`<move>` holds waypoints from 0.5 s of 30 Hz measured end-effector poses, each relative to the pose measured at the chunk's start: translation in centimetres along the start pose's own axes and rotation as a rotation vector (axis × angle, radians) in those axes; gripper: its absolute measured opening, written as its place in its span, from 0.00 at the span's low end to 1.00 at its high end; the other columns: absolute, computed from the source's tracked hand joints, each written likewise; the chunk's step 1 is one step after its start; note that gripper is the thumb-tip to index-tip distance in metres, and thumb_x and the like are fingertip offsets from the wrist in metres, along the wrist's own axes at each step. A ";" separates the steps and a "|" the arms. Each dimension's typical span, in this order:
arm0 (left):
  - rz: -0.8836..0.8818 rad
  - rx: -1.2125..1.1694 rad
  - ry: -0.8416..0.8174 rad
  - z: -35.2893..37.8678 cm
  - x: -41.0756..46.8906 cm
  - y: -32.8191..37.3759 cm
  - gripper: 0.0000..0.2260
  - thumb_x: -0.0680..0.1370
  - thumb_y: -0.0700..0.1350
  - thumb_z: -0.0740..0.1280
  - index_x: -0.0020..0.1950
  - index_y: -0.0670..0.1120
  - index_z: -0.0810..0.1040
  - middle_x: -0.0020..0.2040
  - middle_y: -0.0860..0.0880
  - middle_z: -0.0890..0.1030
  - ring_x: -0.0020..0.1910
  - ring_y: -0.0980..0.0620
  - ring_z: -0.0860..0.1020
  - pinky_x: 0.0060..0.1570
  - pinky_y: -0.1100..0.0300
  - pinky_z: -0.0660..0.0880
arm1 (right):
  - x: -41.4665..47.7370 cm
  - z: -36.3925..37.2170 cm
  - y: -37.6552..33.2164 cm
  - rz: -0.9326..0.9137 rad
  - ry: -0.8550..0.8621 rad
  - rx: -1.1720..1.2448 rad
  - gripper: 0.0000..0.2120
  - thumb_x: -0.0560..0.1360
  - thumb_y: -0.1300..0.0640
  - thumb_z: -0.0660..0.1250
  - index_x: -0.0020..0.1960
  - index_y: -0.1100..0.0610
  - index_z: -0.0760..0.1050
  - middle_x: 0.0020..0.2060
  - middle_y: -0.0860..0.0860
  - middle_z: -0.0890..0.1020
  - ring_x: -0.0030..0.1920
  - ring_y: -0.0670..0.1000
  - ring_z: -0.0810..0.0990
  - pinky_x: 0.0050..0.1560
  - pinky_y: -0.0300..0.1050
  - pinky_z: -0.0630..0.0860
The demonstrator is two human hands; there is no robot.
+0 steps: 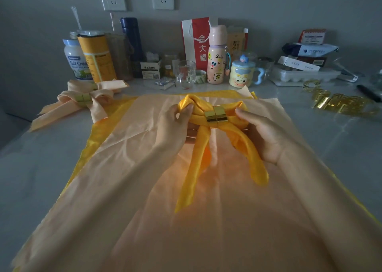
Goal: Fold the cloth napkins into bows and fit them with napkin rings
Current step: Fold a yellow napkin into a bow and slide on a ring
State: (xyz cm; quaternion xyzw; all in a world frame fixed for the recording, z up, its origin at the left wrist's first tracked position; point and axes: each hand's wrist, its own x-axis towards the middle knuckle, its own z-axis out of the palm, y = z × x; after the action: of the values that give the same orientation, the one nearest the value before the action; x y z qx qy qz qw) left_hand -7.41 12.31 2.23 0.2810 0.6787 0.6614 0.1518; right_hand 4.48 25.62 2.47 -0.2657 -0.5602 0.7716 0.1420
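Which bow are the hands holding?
The bright yellow bow, in the middle, with a gold napkin ring round its waist. The left hand and right hand grip its loops. The peach bows lie apart on the left, untouched.

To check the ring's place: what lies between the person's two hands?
In the head view, the shiny gold metal napkin ring sits between the left hand and the right hand, around the middle of the yellow satin napkin bow.
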 end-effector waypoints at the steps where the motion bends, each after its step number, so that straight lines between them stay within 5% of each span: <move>1: -0.018 -0.006 -0.012 0.0 0.0 -0.1 0.10 0.81 0.49 0.58 0.50 0.45 0.74 0.38 0.48 0.81 0.29 0.57 0.81 0.26 0.64 0.76 | 0.0 0.1 0.0 0.030 0.015 -0.013 0.10 0.70 0.48 0.68 0.44 0.55 0.77 0.31 0.51 0.75 0.30 0.48 0.72 0.34 0.41 0.69; 6: -0.223 -0.125 -0.161 0.1 -0.2 0.2 0.25 0.76 0.65 0.57 0.52 0.46 0.80 0.46 0.45 0.84 0.45 0.48 0.83 0.45 0.55 0.79 | 0.5 0.4 0.5 -0.070 0.158 -0.112 0.13 0.73 0.47 0.67 0.45 0.57 0.78 0.33 0.53 0.77 0.30 0.47 0.74 0.29 0.36 0.72; 11: -0.272 -0.216 -0.142 0.6 -0.8 0.2 0.11 0.74 0.56 0.68 0.46 0.48 0.79 0.40 0.49 0.83 0.42 0.51 0.81 0.41 0.60 0.78 | 0.7 1.4 1.4 -0.233 0.261 -0.221 0.12 0.75 0.46 0.66 0.46 0.55 0.80 0.37 0.50 0.83 0.36 0.46 0.79 0.37 0.39 0.73; 15: -0.345 -0.206 -0.113 -0.1 0.0 0.6 0.10 0.72 0.53 0.71 0.48 0.47 0.80 0.41 0.48 0.83 0.43 0.50 0.81 0.45 0.56 0.76 | 0.7 1.2 1.0 -0.292 0.260 -0.127 0.11 0.75 0.48 0.65 0.50 0.55 0.80 0.40 0.51 0.84 0.37 0.45 0.82 0.35 0.36 0.75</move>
State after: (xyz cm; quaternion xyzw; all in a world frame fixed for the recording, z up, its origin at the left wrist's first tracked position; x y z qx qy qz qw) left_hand -7.35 12.23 2.78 0.1803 0.6357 0.6749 0.3285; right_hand 3.30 24.72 1.61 -0.2874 -0.6171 0.6653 0.3066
